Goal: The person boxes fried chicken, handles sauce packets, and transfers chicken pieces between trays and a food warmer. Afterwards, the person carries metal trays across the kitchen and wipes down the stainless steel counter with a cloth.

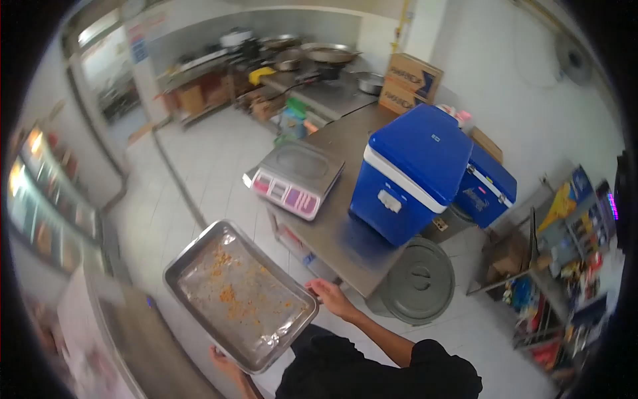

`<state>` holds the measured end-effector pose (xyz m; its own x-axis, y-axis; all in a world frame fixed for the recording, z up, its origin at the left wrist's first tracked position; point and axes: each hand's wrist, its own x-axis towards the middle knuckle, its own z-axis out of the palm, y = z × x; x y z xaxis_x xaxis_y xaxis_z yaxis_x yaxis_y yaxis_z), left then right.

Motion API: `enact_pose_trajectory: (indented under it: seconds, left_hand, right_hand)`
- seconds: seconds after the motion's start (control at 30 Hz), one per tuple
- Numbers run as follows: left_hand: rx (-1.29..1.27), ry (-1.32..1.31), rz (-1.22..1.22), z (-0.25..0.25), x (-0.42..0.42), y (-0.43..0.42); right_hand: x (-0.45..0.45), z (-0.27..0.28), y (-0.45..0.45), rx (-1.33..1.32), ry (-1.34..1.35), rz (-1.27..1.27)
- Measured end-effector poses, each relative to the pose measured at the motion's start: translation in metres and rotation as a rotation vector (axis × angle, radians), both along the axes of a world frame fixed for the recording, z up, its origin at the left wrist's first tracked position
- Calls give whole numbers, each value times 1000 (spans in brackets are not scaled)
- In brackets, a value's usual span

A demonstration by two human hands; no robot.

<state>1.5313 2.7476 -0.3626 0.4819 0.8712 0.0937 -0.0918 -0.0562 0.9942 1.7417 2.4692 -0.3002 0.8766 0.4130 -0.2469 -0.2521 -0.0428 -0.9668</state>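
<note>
A rectangular metal tray [256, 266] with orange-brown crumbs scattered over its bottom is held up in front of my body, above the tiled floor. My right hand [330, 297] grips its right edge near the near corner. At the tray's lower left edge is my left hand [226, 362], its fingers partly hidden under the rim. Just beyond the tray, a silver weighing scale [297, 174] with a pink and white front panel sits on the steel table [335, 247].
A large blue cooler [412, 173] stands on the table, a smaller blue cooler [486, 189] behind it. A lidded grey bin [420, 279] is beside the table. Shelves [551, 292] are at right, a glass display case [53, 199] at left, pans [329, 53] at the back.
</note>
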Motion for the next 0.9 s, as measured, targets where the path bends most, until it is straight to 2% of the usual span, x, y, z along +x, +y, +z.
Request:
enact_pose_trajectory:
  seconds: [0.1,0.17,0.27,0.3,0.37,0.4,0.47,0.5,0.53,0.57,0.6,0.63,0.67,0.7,0.73,0.77,0.83,0.87,0.9]
  left_hand:
    - [-13,50,-95,9,107,87]
    - [130,148,-160,-4,165,151]
    - [197,340,-299,29,255,215]
    - [203,353,-341,40,290,226]
    - [93,68,-373,54,374,239]
    - [-26,137,-452,55,416,251]
    - [77,183,-612,44,469,292]
    - [98,225,-649,43,473,302]
    - [91,216,-665,36,514,307]
    - [56,206,-739,28,552,312]
    - [26,196,-815,18,594,319]
    - [-43,312,-788,2,626,326]
    - [153,411,-869,-1,660,327]
    - [27,251,-965,22,693,303]
    - [71,138,-942,-21,721,309]
    - [94,95,-1077,28,742,281]
    - [-58,195,-1168,33,797,260]
    - [-102,161,-1194,32,821,247]
    - [62,117,-1238,19,849,238]
  right_hand:
    - [71,-12,55,43,60,-65]
    - [117,-19,93,50,92,-161]
    - [172,-16,147,95,186,-242]
    - [195,-15,160,103,198,-279]
    - [239,-7,180,110,195,-376]
    - [258,-2,190,194,257,-504]
    - [260,-25,231,361,299,-746]
    - [243,-26,241,387,473,-790]
    - [256,-8,252,402,523,-806]
    - [266,-18,266,384,537,-817]
    - [287,-12,275,383,510,-738]
    - [288,-4,293,377,503,-653]
    - [303,-4,314,384,521,-648]
    - [327,-6,331,376,475,-636]
    - [337,-12,346,367,420,-619]
    - [352,-12,364,369,427,-617]
    - [400,-13,388,517,396,-779]
    - [423,-12,396,582,408,-843]
    - [442,-17,401,576,420,-842]
